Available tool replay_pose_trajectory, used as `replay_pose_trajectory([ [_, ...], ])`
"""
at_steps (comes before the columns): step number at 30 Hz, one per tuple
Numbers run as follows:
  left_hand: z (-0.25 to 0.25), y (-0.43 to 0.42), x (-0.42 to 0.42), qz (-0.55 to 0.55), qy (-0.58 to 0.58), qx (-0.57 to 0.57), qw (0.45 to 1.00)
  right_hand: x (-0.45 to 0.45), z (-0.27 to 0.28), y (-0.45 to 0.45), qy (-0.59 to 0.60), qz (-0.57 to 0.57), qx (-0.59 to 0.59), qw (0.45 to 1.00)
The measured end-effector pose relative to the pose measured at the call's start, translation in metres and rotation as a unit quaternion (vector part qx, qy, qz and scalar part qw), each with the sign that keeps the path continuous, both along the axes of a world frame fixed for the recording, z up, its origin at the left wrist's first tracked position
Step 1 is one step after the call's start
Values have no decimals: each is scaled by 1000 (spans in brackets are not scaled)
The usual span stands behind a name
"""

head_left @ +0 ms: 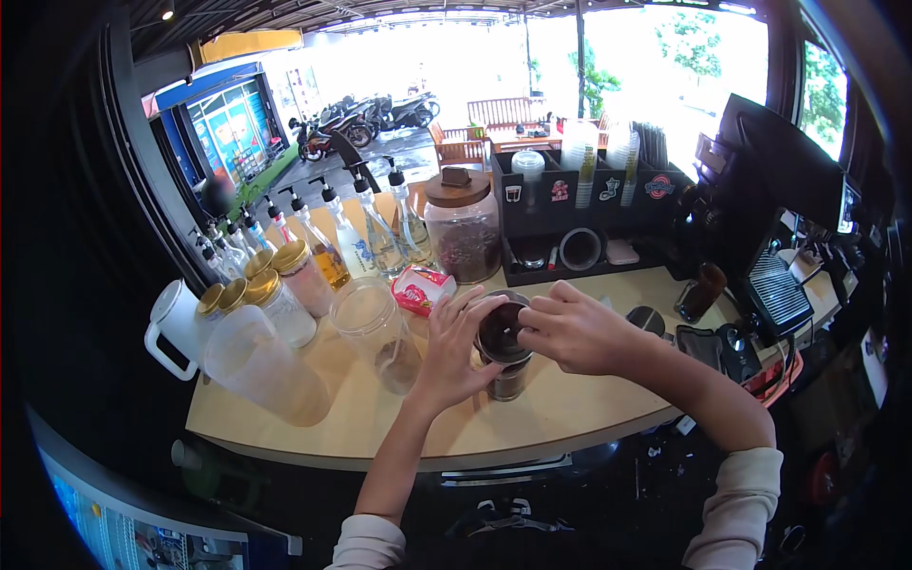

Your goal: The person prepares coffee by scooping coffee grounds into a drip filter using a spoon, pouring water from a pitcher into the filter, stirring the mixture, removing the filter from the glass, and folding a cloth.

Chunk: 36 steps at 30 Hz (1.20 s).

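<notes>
Near the front edge of the counter (475, 432), the left hand (446, 344), half-curled, braces a dark cup (500, 344); the right hand (575, 332) bends its fingers closely over the mouth, any grip hidden. Beyond stands a wooden-lidded jar (463, 237).

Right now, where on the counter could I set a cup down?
Bare counter shows between the clear jar and the front edge, and between the glass and the right forearm. Back left is crowded with pump bottles and gold-lidded jars.
</notes>
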State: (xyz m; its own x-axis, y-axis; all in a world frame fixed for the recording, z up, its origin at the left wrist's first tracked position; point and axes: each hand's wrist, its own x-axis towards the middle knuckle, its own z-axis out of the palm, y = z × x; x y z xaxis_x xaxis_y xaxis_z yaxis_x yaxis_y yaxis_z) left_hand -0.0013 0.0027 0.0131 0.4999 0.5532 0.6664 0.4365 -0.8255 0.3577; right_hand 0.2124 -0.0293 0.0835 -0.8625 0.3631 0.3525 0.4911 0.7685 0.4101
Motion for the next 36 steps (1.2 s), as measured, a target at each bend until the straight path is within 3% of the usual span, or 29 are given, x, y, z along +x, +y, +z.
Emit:
replay_pose_trajectory([
  [6, -4, 0, 3, 38, -87, 1, 995, -3, -1, -4, 56, 32, 11, 998],
  [12, 0, -9, 8, 105, -87, 22, 990, -4, 1, -9, 95, 20, 51, 994],
  [15, -1, -10, 9, 103, -85, 9, 991, -6, 3, -16, 63, 2, 50, 997],
  [22, -8, -8, 15, 99, -128, 14, 987, -5, -1, -17, 115, 0, 32, 993],
  [24, -13, -8, 18, 62, -187, -49, 979, -3, -1, -17, 109, -6, 25, 994],
  [26, -16, -7, 21, 71, -194, -44, 977, -3, -1, -13, 174, -43, 27, 983],
  [30, -22, -7, 24, 68, -238, -67, 967, -8, -4, -19, 177, -6, 0, 984],
  [36, -24, -8, 27, 71, -236, -37, 968, -12, -4, -20, 195, -53, -18, 979],
])
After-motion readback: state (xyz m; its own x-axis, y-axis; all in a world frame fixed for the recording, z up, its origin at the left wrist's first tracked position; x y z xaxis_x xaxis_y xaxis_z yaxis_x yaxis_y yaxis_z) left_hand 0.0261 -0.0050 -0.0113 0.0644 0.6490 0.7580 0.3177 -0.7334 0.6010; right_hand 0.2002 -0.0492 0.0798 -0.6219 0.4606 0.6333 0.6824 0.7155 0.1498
